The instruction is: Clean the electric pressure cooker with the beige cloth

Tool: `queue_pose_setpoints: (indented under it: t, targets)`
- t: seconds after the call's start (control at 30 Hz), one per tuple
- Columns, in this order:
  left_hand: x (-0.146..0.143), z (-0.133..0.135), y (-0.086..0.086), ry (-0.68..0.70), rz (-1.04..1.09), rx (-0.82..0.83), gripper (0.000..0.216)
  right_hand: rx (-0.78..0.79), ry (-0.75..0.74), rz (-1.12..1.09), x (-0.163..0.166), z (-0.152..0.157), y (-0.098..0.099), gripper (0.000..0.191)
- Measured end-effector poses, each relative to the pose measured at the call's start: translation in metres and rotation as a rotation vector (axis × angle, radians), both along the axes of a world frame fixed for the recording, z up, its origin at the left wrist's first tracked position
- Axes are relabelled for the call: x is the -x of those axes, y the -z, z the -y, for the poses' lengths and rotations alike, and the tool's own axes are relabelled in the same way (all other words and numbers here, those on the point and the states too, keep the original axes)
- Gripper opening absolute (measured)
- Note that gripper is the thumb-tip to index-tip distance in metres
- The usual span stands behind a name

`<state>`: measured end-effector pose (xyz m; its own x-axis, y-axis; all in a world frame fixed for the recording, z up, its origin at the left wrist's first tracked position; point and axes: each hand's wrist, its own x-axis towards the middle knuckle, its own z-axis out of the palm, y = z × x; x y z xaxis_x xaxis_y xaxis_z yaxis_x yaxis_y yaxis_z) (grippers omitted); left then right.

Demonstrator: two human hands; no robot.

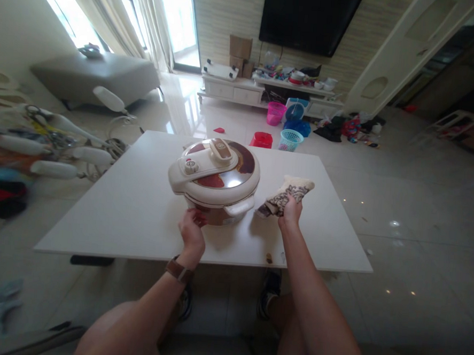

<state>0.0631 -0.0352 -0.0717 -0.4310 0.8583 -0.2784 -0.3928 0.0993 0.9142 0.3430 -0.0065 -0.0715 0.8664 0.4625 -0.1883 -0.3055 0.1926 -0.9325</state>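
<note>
A cream and maroon pressure cooker [215, 177] with its lid on stands on the white table [138, 209]. My left hand [192, 231] rests against the cooker's near lower side, fingers curled on its body. To the cooker's right, my right hand [290, 211] is closed on a patterned cloth [287, 193], lifted a little over the table.
A rack with white-handled utensils [58, 145] stands left of the table. Beyond are a grey sofa [94, 75], a TV stand [266, 91] under a wall TV, and coloured baskets [290, 139] and clutter on the glossy floor. My knees are below the table's near edge.
</note>
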Motion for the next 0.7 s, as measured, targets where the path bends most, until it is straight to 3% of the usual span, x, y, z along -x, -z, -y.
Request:
queue_pose_setpoints:
  t: [0.13,0.27,0.43,0.7]
  targets:
    - [-0.047,0.031,-0.011,0.249,0.021,-0.020,0.027,0.017,-0.002,0.003,0.001,0.001,0.000,0.038]
    - [-0.067,0.038,-0.029,0.495,0.133,-0.030,0.039,0.035,0.001,0.033,0.001,0.000,0.000,0.036]
    - [-0.074,0.031,-0.037,0.492,0.154,0.009,0.054,0.058,-0.018,0.037,0.004,-0.003,0.003,0.036]
    - [-0.063,0.027,-0.034,0.544,0.155,0.010,0.052,0.044,-0.040,0.050,-0.003,-0.004,0.011,0.037]
